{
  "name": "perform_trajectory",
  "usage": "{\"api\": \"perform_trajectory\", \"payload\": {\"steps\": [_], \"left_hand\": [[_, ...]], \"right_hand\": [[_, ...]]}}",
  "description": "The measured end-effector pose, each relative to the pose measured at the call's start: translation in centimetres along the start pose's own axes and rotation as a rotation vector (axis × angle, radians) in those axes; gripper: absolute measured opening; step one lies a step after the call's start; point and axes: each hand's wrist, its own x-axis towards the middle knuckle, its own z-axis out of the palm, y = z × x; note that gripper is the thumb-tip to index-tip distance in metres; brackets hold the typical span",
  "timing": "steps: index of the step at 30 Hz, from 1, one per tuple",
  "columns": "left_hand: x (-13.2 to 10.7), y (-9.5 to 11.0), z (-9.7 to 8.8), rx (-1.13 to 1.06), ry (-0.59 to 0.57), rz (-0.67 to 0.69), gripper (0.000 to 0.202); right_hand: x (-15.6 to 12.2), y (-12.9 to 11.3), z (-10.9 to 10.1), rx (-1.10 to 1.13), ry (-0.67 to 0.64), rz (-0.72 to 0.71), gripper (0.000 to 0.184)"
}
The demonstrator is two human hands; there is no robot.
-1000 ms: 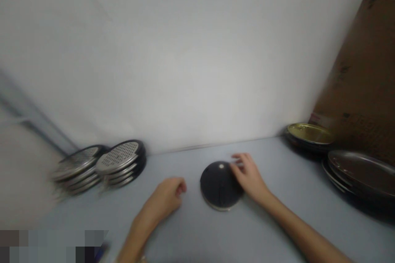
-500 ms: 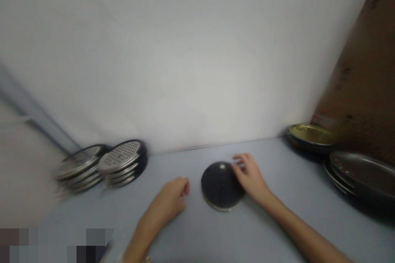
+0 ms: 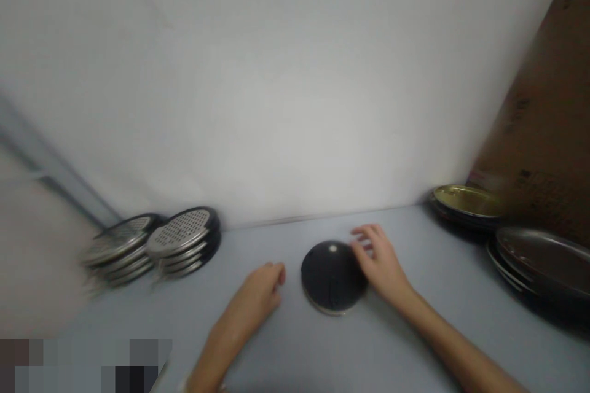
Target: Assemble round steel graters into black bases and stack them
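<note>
Disc point(image 3: 329, 279), round, black-faced, showing a pale line along its near edge, is lying flat on the grey table point(image 3: 299, 362), between the hands. Right hand point(image 3: 375, 261): is poising at the disc's far right edge (blur is hiding whether skin is meeting rim), fingers parted. Left hand point(image 3: 265, 288): is hanging to the disc's left, apart from it, fingers curling loosely inward; whether anything is sitting inside that curl, one cannot tell. Step in hand, as judged: the right hand is positioning at the disc, with no grip showing. Next move, as judged: a firm hold would be calling for closing the parted fingers on the rim and bringing the left hand to the opposite side. Surroundings: stacked perforated metal discs point(image 3: 182, 233) are standing at left; dark shallow round pans point(image 3: 548, 258) are sitting at right, beside brown cardboard point(image 3: 548, 98).
</note>
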Motion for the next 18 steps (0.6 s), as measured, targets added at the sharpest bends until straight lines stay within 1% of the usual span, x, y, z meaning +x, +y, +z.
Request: {"api": "perform_trajectory", "payload": {"steps": [3, 5, 6, 8, 10, 12, 15, 16, 18], "left_hand": [[0.4, 0.6, -0.4, -0.100, 0.080, 0.000, 0.033], [0.6, 1.3, -0.8, -0.266, 0.109, 0.023, 0.031], [0.6, 1.8, -1.0, -0.379, 0.103, 0.041, 0.029], [0.4, 2.8, -1.4, -0.633, 0.039, 0.062, 0.023], [0.2, 3.9, -1.6, -0.872, -0.032, 0.035, 0.017], [0.0, 4.9, -1.5, -1.073, -0.040, -0.026, 0.017], [0.0, 5.9, -0.9, -1.344, -0.031, -0.103, 0.022], [0.1, 6.2, -0.6, -1.430, -0.046, -0.121, 0.024], [0.1, 6.5, -0.1, -1.574, -0.107, -0.144, 0.025]], "right_hand": [[-0.3, -0.5, -0.1, -0.022, -0.025, -0.043, 0.020], [-0.4, -0.7, -0.1, -0.041, -0.048, -0.067, 0.019], [-0.5, -0.9, -0.2, -0.051, -0.058, -0.077, 0.019], [-0.6, -1.2, -0.2, -0.058, -0.072, -0.099, 0.018], [-0.6, -1.6, -0.3, -0.028, -0.108, -0.135, 0.018], [-0.7, -2.3, -0.3, 0.072, -0.185, -0.155, 0.019], [-1.1, -3.5, -0.2, 0.306, -0.344, -0.106, 0.024], [-1.2, -3.8, -0.1, 0.366, -0.380, -0.088, 0.024], [-1.5, -4.4, 0.0, 0.415, -0.421, -0.092, 0.020]]}}
